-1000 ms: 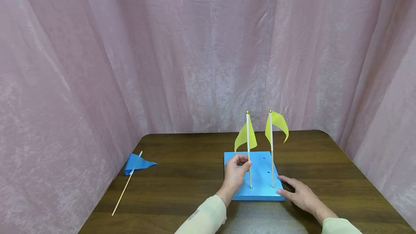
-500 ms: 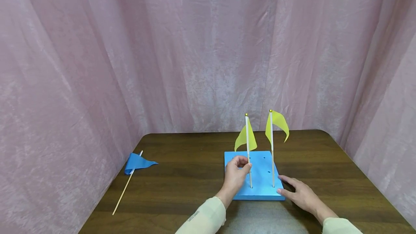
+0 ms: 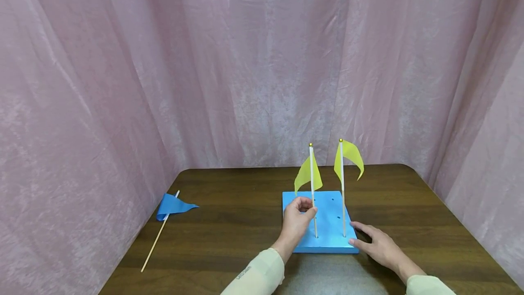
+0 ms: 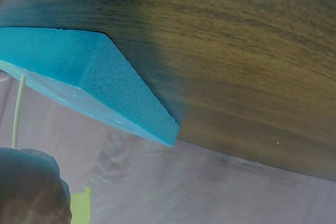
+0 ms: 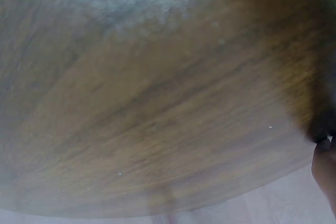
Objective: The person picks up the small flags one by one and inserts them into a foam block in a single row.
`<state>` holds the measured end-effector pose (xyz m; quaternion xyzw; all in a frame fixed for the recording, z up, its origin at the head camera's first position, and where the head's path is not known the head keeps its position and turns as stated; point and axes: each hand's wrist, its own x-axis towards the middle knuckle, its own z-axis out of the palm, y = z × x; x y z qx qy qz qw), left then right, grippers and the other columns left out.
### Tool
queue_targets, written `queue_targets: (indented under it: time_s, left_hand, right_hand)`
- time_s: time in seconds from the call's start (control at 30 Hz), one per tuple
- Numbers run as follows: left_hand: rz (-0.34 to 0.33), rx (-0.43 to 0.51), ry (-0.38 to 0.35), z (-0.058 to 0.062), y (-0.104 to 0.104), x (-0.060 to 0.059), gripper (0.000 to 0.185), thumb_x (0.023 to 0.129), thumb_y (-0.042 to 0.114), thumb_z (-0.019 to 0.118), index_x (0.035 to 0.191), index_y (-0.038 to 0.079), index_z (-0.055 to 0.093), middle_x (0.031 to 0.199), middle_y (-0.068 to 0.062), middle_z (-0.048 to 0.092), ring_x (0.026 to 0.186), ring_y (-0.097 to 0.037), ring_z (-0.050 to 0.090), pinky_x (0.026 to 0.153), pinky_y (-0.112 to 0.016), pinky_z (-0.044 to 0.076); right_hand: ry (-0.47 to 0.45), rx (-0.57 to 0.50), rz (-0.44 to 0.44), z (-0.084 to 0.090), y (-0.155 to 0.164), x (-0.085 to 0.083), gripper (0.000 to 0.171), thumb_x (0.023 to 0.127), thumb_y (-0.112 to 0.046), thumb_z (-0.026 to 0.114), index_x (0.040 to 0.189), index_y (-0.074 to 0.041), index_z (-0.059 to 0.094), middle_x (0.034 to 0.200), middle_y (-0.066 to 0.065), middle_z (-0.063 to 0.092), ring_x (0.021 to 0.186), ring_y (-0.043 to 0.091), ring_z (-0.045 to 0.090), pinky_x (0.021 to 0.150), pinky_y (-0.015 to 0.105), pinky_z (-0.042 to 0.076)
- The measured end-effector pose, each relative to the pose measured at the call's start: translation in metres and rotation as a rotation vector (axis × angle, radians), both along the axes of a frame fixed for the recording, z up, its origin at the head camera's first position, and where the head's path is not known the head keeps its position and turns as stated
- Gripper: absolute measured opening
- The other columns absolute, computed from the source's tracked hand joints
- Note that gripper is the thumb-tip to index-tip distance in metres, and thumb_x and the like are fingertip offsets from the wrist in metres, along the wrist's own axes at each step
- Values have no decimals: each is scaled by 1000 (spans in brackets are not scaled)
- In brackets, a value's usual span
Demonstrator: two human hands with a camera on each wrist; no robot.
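A blue foam block (image 3: pixel 327 213) lies on the dark wooden table (image 3: pixel 245 222). Two yellow flags on thin white sticks stand upright in it. My left hand (image 3: pixel 300 213) pinches the stick of the left yellow flag (image 3: pixel 308 173) low down, just above the block. The right yellow flag (image 3: pixel 348 158) stands free beside it. My right hand (image 3: pixel 374 242) rests with straight fingers against the block's near right corner. In the left wrist view the blue foam block (image 4: pixel 100 82) and a bit of the stick (image 4: pixel 18 111) show; the right wrist view shows mostly table top (image 5: pixel 157 103).
A blue flag (image 3: pixel 172 205) on a wooden stick lies flat at the table's left edge. Pink curtains (image 3: pixel 245 67) close in the table on the back and both sides. Small open holes show in the block's top behind the two sticks.
The left yellow flag's stick has sunk a little and its cloth has shifted slightly. Both hands stay where they were.
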<state>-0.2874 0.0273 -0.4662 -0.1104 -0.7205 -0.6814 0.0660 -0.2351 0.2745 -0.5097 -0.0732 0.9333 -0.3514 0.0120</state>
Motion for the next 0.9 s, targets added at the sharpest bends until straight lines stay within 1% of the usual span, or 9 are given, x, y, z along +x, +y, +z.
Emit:
queue_targets:
  time_s: [0.23,0.4,0.57,0.7,0.77,0.9]
  left_hand:
    - [-22,14,5,0,-4,-1,19,85,5,75,101,1,68,85,1,66,80,-10,59,74,-26,51]
    - [-31,5,-19,2,-8,-1,22,85,8,76,105,3,68,87,2,66,83,-12,60,74,-27,51]
    - [-1,-1,3,3,-14,-4,26,84,12,77,105,2,68,86,1,66,82,-12,59,73,-27,49]
    - [17,-5,17,5,-21,-9,23,84,14,78,104,7,69,88,1,67,83,-12,58,72,-28,50]
    - [24,-8,22,6,-27,-12,23,84,15,78,105,8,69,90,1,67,84,-12,58,73,-28,50]
    - [55,-16,39,9,-40,-18,25,86,16,76,107,5,69,92,0,67,84,-13,57,74,-27,49]
  right_hand:
    - [-9,2,7,1,0,-1,69,92,-51,66,143,-7,52,141,28,50,130,52,42,97,68,37]
    - [-14,0,6,-1,1,-1,69,92,-51,65,143,-7,52,141,27,50,130,52,41,97,68,37]
    - [-7,12,1,-1,1,0,69,91,-52,66,143,-7,52,140,27,50,130,52,42,97,68,37]
    - [1,9,3,-1,1,1,69,91,-51,66,143,-7,52,141,27,50,130,52,42,98,68,36]
    - [1,7,9,-1,1,1,69,92,-51,65,143,-7,52,141,27,50,130,52,41,98,68,37]
    - [-5,3,18,0,1,0,68,93,-50,65,144,-7,52,141,27,50,130,53,41,96,68,37]
